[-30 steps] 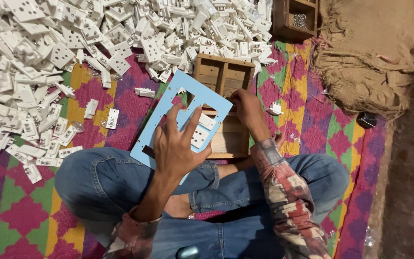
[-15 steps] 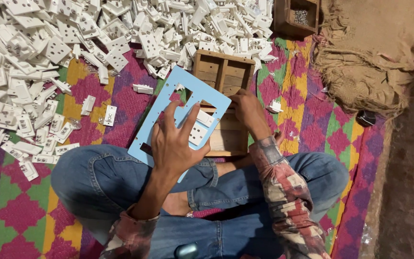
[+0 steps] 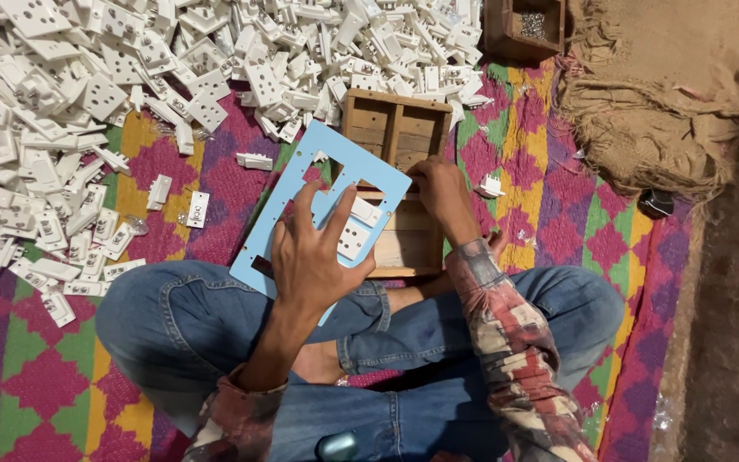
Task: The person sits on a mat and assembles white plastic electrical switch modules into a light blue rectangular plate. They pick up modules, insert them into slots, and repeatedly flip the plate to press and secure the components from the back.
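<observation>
**Clothing worn by the seated person**

Blue denim jeans are worn, creased and faded paler over the knees. Both forearms are covered by long sleeves patterned in blotches of red, cream and dark grey. The left hand and right hand are left bare, without gloves or rings.

No labels, signs or screens show. The only packaging is a crumpled brown burlap sack, lying on the floor well beyond the right hand's fingers, and a small wooden box of screws just beside it.
</observation>
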{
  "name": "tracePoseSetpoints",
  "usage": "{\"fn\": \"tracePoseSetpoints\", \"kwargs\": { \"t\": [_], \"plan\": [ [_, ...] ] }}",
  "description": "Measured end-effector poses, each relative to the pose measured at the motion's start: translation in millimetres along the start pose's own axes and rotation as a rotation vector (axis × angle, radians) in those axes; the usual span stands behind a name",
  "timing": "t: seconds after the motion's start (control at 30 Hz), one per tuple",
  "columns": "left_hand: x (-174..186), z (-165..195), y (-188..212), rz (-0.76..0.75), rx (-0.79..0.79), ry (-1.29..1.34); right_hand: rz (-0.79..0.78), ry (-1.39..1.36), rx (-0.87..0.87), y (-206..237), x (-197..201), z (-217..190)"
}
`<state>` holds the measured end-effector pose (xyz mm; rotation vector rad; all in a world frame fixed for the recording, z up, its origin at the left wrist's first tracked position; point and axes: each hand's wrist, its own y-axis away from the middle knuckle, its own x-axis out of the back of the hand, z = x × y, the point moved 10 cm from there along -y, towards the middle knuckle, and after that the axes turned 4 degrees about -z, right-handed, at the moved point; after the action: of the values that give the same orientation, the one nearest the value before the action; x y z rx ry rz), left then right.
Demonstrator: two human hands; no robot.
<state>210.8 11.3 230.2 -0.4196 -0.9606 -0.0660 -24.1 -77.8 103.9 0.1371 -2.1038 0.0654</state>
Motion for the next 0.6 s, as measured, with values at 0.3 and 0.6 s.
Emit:
{"fn": "tracePoseSetpoints", "kwargs": {
  "t": [0.3,0.6],
  "plan": [
    [4,-1,0,0.05,-0.016,-0.037,0.094,-0.628,-0.157,15,68,-29],
    [-6,-3,1,0.027,0.014,-0.1,-0.025,-0.174,0.374,43,98,-174]
  ]
}}
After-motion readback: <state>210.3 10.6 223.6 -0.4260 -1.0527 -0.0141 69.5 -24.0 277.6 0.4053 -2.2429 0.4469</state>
